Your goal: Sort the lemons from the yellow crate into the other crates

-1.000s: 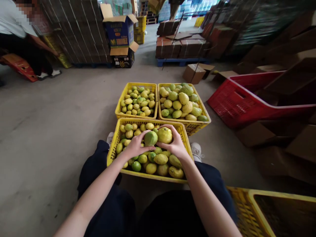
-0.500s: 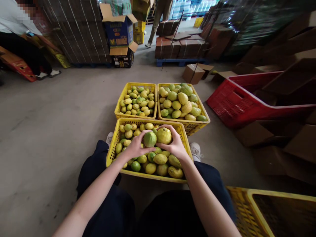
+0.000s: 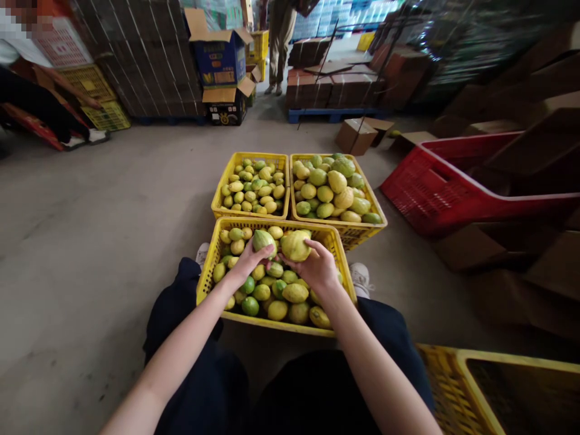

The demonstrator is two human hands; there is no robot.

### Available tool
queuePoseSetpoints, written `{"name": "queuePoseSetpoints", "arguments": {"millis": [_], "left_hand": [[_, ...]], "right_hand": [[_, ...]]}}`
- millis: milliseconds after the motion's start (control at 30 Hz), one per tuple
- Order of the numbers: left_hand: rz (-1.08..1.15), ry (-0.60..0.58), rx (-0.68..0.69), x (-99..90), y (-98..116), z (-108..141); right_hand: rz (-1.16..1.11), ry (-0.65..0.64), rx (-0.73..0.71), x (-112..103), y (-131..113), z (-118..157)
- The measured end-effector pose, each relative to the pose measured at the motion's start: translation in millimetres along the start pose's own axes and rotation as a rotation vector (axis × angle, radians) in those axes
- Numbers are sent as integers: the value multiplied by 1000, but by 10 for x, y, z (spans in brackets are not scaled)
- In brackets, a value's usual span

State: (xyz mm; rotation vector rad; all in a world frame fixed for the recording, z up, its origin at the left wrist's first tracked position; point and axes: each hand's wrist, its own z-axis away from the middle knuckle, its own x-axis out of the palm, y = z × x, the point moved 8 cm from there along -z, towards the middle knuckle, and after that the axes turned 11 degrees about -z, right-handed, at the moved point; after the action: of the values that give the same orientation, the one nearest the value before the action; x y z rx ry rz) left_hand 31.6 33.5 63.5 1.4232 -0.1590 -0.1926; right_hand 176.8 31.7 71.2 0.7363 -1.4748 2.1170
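I see my left hand curled round a green fruit above the near yellow crate; just rightward, my right hand clasps a larger yellow fruit over that crate. Farther right sits a red crate.

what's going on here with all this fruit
Someone's left hand holds a green fruit and the right hand a yellow fruit, both over the near crate. More fruit lies in that crate. Just beyond it, a left crate of smaller fruit and a right crate of bigger fruit stand side by side.
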Motion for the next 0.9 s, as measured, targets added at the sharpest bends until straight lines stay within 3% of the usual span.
{"name": "queuePoseSetpoints", "arguments": {"millis": [233, 333, 467, 633, 900], "left_hand": [[190, -157, -99, 97, -15, -9], [137, -94, -80, 61, 12, -14], [-36, 39, 68, -1, 146, 9], [-207, 67, 184, -17, 219, 21], [-133, 81, 220, -48, 204, 3]], "right_hand": [[25, 47, 16, -56, 33, -40], [93, 6, 34, -48, 61, -57], [91, 52, 10, -132, 66, -87], [121, 4, -87, -97, 18, -105], [53, 50, -197, -58, -94, -34]]}}
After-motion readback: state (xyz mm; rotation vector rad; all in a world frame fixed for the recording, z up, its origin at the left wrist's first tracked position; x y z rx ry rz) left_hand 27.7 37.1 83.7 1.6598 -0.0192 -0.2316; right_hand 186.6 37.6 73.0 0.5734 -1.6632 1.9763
